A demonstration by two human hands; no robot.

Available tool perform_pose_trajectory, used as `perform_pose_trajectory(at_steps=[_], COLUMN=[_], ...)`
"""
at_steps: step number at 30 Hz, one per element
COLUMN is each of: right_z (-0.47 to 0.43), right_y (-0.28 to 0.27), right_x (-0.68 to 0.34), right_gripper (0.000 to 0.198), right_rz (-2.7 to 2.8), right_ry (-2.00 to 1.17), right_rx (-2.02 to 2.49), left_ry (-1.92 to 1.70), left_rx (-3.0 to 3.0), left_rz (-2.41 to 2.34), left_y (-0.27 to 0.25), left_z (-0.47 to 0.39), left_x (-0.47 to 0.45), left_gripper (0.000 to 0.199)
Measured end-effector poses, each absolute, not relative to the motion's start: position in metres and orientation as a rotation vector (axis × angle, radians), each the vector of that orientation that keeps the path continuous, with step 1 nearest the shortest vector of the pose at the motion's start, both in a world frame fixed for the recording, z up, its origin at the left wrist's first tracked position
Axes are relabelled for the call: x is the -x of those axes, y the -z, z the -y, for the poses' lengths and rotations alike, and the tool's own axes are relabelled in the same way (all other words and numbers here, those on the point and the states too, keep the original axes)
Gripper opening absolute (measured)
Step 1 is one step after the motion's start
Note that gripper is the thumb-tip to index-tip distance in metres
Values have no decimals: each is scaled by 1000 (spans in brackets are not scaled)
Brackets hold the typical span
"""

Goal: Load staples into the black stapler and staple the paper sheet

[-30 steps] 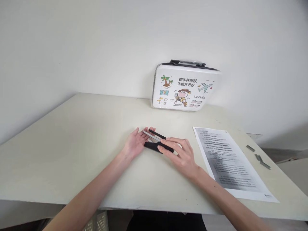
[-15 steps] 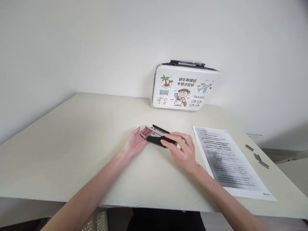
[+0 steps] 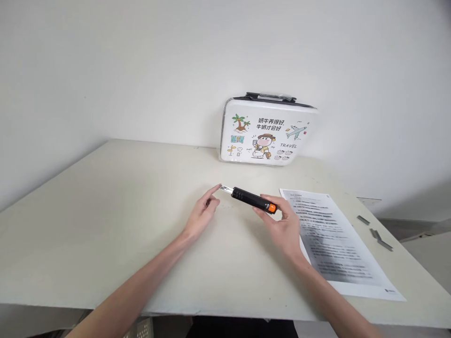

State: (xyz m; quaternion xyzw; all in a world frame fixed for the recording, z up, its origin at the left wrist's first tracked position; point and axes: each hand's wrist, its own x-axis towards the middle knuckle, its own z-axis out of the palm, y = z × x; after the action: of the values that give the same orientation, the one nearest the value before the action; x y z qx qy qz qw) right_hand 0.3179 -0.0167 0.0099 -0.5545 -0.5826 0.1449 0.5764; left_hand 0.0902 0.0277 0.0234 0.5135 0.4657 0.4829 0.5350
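Stapler [image 3: 248, 197] held in right hand's [image 3: 283, 223] grip, over the counter's [image 3: 123, 225] middle in head view, metal end [image 3: 226, 189] toward ten o'clock, touching left hand's [image 3: 200, 214] index fingertip [image 3: 216, 188]; left grip's closure partly hidden, cannot tell; printed sheet [image 3: 338, 249] at four o'clock.

White case [image 3: 252, 105] stands on counter [image 3: 105, 211] between 1 and 2 o'clock, near pale wall [image 3: 141, 70], black handle [image 3: 270, 97] up top with clear wrap. Busy front tbh: Chinese lettering [image 3: 270, 124] at its 12, palm trees [image 3: 241, 123] near 10, plane [image 3: 296, 132] around 3, TRAVEL print [image 3: 288, 146] near 4, cartoon critter [image 3: 261, 147] in brown hat toward 6. Printed sheet [image 3: 340, 244] lies at 4 o'clock, dark shading over part of text. Wall plate [image 3: 369, 201] just past 3. Perforated whitish thing [image 3: 143, 328] below counter edge at 7, mostly cut off.
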Motion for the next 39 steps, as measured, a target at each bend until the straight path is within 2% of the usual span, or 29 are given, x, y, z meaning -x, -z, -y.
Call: perform_pose_trajectory(at_steps=[7,11,17,23,27,32,39], right_z=[-13,-61,-133,-176,-162,-92,-37], right_y=[-8,5,26,23,9,-5,-10], right_x=[-297,-279,-237,-208,-212,-222,-232], right_gripper=[32,39,43,38,41,18,7], right_rz=[1315,1335,1435,1540,1581,1815,1982], right_ry=[-521,-586,-736,-786,-691,-250,-214], right_rx=[1295,1284,1266,1235,1230,1101,1199], left_ry=[-1122,-1294,-1275,-1269,-1293,-1283,-1074], left_rx=[-1144,-719,-356,-235,-193,-245,-421], left_rz=[-1009,-943,-725,-671,-663,-653,-661], left_y=[-16,-16,-16,-15,-15,-18,-29], left_z=[-30,-39,-49,-53,-56,-53,-40], left_x=[-94,-89,-79,-76,-77,-79,-93], left_gripper=[45,30,15,23,30,40,42])
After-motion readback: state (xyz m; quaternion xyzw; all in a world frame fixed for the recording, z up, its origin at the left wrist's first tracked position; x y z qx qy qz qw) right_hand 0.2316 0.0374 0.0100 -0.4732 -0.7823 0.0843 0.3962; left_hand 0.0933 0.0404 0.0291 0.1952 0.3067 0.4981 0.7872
